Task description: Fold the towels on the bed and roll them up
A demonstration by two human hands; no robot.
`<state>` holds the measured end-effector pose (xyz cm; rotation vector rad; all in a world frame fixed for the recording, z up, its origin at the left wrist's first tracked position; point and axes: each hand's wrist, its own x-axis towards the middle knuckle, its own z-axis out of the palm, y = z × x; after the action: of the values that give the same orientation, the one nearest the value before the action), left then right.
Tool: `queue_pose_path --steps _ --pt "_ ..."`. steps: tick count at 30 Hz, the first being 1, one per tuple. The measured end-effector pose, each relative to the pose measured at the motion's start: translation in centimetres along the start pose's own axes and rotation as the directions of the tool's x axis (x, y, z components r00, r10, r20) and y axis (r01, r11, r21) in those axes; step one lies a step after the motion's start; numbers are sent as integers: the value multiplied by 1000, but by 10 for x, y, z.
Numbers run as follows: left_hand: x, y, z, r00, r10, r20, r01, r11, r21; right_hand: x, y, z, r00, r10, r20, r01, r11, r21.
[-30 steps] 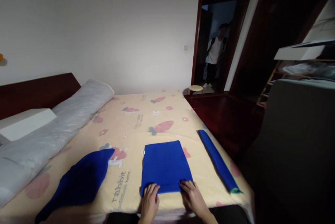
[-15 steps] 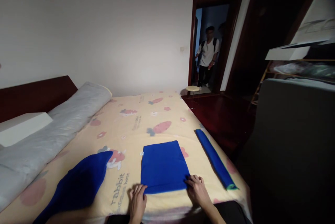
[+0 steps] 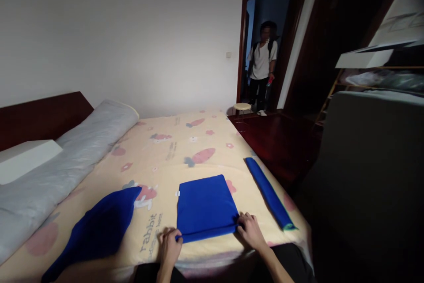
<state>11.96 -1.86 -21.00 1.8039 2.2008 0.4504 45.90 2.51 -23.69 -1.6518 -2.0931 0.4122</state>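
A blue towel [image 3: 207, 201], folded to a rough square with a small white tag on its left edge, lies flat on the bed. Its near edge is turned over into a narrow roll. My left hand [image 3: 171, 243] pinches the near left end of this roll, and my right hand [image 3: 251, 231] grips the near right end. To the right lies a second blue towel [image 3: 269, 192], rolled into a long tube with a green edge. A crumpled blue cloth [image 3: 102, 223] is spread at the left.
The bed [image 3: 165, 150] has a yellow carrot-and-rabbit sheet. A grey rolled bedding piece [image 3: 89, 137] and a white box [image 3: 28, 159] lie along the headboard [image 3: 43, 113]. A person [image 3: 263, 62] stands in the doorway; a stool [image 3: 242, 107] is near it. A dark panel [image 3: 371, 164] stands right.
The near edge of the blue towel has been turned over into a thicker roll, with both hands moved slightly away from me. The person in the doorway has come a little closer.
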Motion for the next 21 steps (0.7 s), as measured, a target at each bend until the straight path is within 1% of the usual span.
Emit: queue_pose_path --steps 3,7,11,14,15,16,17,18,19,20,21 --pt "2 1 0 993 -103 62 103 995 -1 -1 2 5 1000 24 -12 -24 1000 6" --pt "6 -4 2 972 -224 68 224 975 4 -4 10 10 997 52 -54 -52 999 1" --pt "5 -10 -1 960 -271 65 271 963 5 -7 17 13 990 74 -116 -78 997 -27" --pt "0 -4 1 959 -283 7 283 958 39 -10 12 18 985 37 -170 -46 998 -52" --pt "-3 1 4 965 -261 -34 262 963 55 -10 7 20 983 0 -182 -12 998 -63" --pt "-6 7 9 976 -206 -76 212 975 69 -11 -1 22 982 -47 -184 34 997 -74" --pt "-10 14 15 986 -120 -112 130 988 80 -12 -10 25 980 -96 -174 83 993 -81" --pt "-13 22 22 991 -12 -134 24 996 87 -12 -20 28 978 -142 -151 130 988 -83" --pt "-17 30 30 985 103 -141 -91 992 86 -12 -31 32 977 -177 -121 168 983 -77" --pt "-19 39 38 970 204 -135 -195 978 76 -12 -42 35 975 -202 -92 196 978 -67" --pt "-21 47 47 954 273 -124 -268 962 59 -11 -53 39 974 -216 -70 213 975 -56"
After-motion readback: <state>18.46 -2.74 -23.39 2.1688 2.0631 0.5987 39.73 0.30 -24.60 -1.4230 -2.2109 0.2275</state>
